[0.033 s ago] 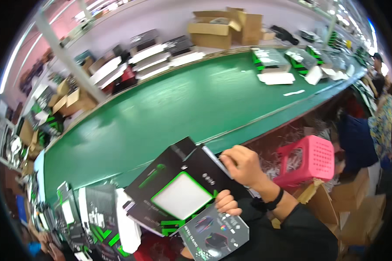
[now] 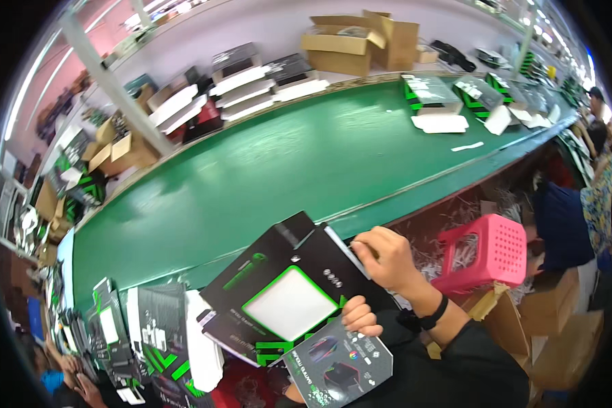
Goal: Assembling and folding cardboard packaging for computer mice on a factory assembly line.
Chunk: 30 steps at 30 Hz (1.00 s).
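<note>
A large black box (image 2: 241,282) with a white window framed in green lies tilted in front of me, over the near edge of the green bench. Curled fingers of my right hand (image 2: 387,258) grip its upper right edge, where a pale inner side shows. My left hand (image 2: 362,317) is closed round the upper corner of a small dark box (image 2: 340,364) with computer mice pictured on it. This mouse box overlaps the lower part of the large box. The left palm is hidden behind the mouse box.
The green bench (image 2: 251,183) curves across the view. Flattened black-and-green boxes (image 2: 160,340) stand at my left, near another person's hands (image 2: 81,384). More boxes (image 2: 432,95) sit far right; cartons (image 2: 340,51) stand at the back. A pink stool (image 2: 500,251) is at my right.
The whole view has shifted slightly, so the scene sits a little further right. Both hands keep their hold, and the two boxes stay nearly the same relative to each other.
</note>
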Tool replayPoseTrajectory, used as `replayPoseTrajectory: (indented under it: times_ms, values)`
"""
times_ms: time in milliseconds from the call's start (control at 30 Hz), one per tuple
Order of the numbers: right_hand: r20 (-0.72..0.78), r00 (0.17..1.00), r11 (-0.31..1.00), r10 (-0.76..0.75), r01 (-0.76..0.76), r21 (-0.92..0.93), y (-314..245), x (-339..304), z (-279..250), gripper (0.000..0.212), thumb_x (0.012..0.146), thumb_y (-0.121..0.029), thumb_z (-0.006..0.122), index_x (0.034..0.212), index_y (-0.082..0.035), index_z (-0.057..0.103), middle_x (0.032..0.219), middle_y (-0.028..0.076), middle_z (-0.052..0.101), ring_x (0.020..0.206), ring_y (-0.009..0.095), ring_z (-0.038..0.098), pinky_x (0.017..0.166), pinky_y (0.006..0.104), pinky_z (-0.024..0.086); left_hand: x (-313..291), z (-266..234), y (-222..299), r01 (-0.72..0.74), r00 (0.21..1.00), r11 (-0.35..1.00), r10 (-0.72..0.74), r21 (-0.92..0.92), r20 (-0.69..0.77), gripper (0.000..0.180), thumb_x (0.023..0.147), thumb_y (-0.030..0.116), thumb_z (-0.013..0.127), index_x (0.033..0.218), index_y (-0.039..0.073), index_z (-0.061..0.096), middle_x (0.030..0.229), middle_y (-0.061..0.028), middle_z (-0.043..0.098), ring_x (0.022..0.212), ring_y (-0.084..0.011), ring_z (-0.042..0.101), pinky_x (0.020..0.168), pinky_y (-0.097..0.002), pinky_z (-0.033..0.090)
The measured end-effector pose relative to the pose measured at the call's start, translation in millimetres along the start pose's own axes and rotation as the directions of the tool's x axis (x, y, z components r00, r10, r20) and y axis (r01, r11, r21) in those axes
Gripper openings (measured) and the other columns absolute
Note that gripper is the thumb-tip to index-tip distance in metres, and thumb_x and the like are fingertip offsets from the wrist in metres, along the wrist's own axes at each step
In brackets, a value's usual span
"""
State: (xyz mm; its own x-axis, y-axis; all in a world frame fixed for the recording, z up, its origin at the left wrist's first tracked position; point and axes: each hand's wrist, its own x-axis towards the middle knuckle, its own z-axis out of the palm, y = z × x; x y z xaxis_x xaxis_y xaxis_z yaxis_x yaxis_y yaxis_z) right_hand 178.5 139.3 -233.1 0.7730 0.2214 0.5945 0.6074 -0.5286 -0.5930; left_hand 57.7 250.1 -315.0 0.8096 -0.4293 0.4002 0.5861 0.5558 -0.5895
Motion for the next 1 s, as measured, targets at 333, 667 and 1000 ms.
replayPoseTrajectory:
  times_ms: [333, 667, 1000]
  values:
    - [0.013, 1.000, 1.000, 0.000, 0.000, 0.009, -3.7, -1.9, 7.2, 0.009, 0.090, -0.016, 0.071, 0.087, -0.007, 0.069, 0.075, 0.009, 0.062, 0.068, 0.029, 0.062, 0.059, 0.0393, 0.049, -3.3, 1.9, 0.9, 0.015, 0.998, 1.000, -0.015, -0.011, 0.057, 0.025, 0.104, 0.010, 0.039, 0.081, 0.018, 0.044, 0.072, 0.0053, 0.045, 0.068, -0.0082, 0.045, 0.075, -0.0264, 0.032]
    - [0.001, 0.996, 0.994, -0.088, 0.088, -0.064, -1.4, -2.8, 8.4, 0.007, 0.087, -0.011, 0.073, 0.086, -0.005, 0.069, 0.073, 0.009, 0.060, 0.065, 0.029, 0.060, 0.057, 0.0399, 0.048, -7.3, 2.6, 3.4, 0.002, 0.999, 0.998, -0.005, -0.066, -0.053, 0.028, 0.099, 0.008, 0.049, 0.074, 0.019, 0.044, 0.064, 0.0062, 0.043, 0.061, -0.0083, 0.043, 0.070, -0.0271, 0.033]
    - [0.134, 0.952, 0.959, -0.275, 0.282, -0.035, 17.0, 4.9, -4.9, 0.030, 0.080, -0.034, 0.084, 0.085, -0.008, 0.069, 0.070, 0.006, 0.057, 0.062, 0.025, 0.059, 0.052, 0.0377, 0.047, 6.9, -14.0, 13.4, 0.095, 0.983, 0.992, -0.106, -0.078, -0.152, 0.027, 0.099, 0.007, 0.048, 0.075, 0.018, 0.044, 0.065, 0.0043, 0.045, 0.063, -0.0101, 0.046, 0.069, -0.0278, 0.034]
